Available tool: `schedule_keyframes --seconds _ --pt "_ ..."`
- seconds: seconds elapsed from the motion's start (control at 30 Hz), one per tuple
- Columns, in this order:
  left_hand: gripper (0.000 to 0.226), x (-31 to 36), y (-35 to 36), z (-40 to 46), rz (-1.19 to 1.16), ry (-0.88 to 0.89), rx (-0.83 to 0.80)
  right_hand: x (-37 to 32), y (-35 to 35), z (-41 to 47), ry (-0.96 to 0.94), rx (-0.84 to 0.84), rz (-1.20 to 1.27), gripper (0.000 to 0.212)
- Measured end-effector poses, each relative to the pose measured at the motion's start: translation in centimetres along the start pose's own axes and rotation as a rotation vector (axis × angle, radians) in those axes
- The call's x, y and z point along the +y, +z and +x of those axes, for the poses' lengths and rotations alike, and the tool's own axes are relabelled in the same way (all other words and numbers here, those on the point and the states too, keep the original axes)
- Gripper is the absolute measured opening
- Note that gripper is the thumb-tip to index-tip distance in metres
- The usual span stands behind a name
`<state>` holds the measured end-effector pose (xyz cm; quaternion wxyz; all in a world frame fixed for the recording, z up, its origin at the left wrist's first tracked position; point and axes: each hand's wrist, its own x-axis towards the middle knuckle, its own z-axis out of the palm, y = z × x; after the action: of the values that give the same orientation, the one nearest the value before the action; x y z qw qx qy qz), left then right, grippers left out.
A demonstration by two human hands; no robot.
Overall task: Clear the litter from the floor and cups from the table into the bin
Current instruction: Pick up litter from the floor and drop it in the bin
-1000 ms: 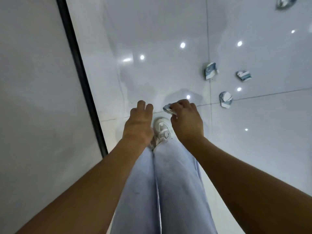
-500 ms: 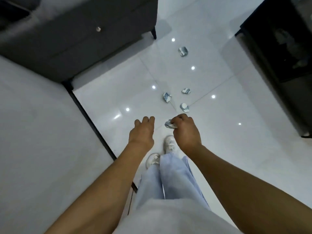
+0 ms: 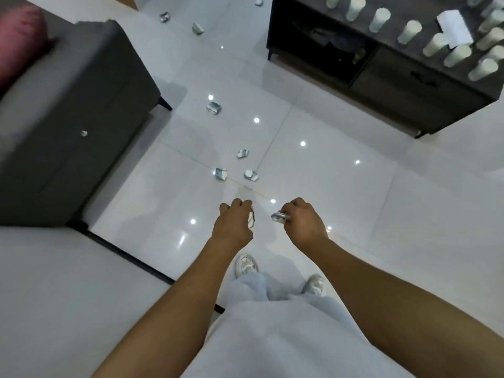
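My right hand [image 3: 302, 221] grips a crumpled blue-white piece of litter [image 3: 278, 216] that sticks out to its left. My left hand [image 3: 234, 225] is curled around another crumpled piece [image 3: 251, 219], partly hidden by the fingers. On the white tiled floor ahead lie several more crumpled pieces: three close together [image 3: 221, 173], [image 3: 251, 175], [image 3: 242, 153], one farther off [image 3: 214, 107], and more in the distance [image 3: 197, 28]. Several white cups [image 3: 409, 31] stand on the dark table at the upper right. No bin is in view.
A dark grey sofa [image 3: 73, 126] with a pink cushion [image 3: 19, 31] fills the left. The dark table [image 3: 395, 85] has a shelf underneath and a white paper [image 3: 454, 27] on top. A black strip [image 3: 131, 257] crosses the floor at my feet.
The view rose from close to the floor, so the sofa, table and cups came into sight. My hands moved apart, and the left hand now holds a crumpled piece.
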<state>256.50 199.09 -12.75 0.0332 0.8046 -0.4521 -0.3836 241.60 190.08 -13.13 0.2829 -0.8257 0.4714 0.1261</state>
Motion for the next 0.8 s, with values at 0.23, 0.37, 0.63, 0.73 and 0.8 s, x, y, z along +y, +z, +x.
schedule_keyframes --seconds 0.23,0.37,0.63,0.73,0.8 --pt "0.056 11.4 4.1 0.8 0.126 0.143 -0.027 11.6 -3.2 -4.6 0.111 0.106 0.105 0.031" --pt "0.059 20.6 8.3 1.2 0.187 0.248 -0.062 20.5 -5.6 -8.0 0.215 0.173 0.151 0.032" --pt "0.058 38.2 17.1 1.5 0.409 0.512 -0.175 38.0 -9.2 -16.9 0.526 0.326 0.320 0.029" --pt "0.059 43.8 20.0 1.4 0.473 0.618 -0.226 42.4 -9.3 -20.1 0.647 0.385 0.399 0.028" --pt "0.062 47.5 21.9 1.3 0.528 0.695 -0.274 45.1 -9.2 -22.1 0.733 0.426 0.436 0.029"
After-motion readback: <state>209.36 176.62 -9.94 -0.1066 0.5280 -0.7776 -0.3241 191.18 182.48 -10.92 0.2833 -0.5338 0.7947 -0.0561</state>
